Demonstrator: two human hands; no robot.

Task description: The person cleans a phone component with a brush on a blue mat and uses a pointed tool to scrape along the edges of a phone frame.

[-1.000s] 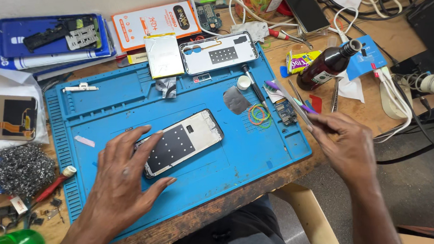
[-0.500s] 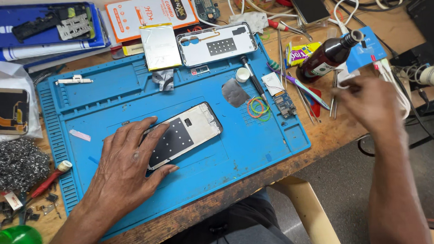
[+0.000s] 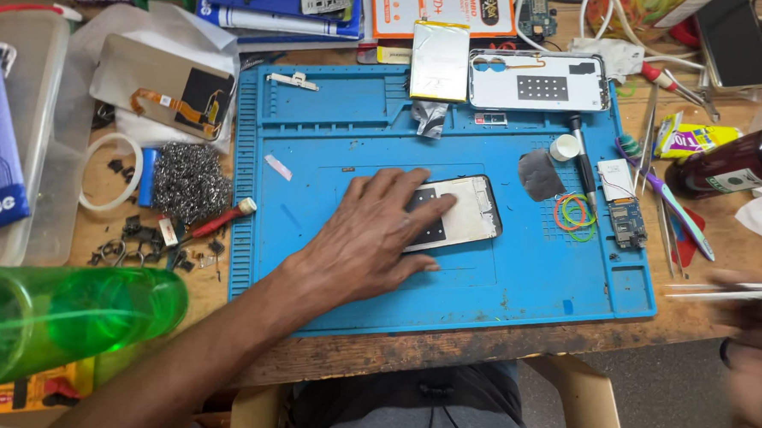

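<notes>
opened phone flat on blue mat, slightly tilted

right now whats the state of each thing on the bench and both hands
left hand: flat, pressing on the phone
phone: opened, lying on the blue mat, partly covered
right hand: blurred at the bench edge, grip unclear
tweezers: lying by the right hand
phone back cover: detached, lying flat
brown bottle: lying on its side
rubber bands: loose on the mat

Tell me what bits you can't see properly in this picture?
- Right hand: head view, motion-blurred and cut off by the corner; whether it grips the thin tweezers is unclear.
- Phone: its left half is covered by the left hand.
- Brown bottle: cut off by the right edge.
- Green bottle: blurred, too close.
</notes>
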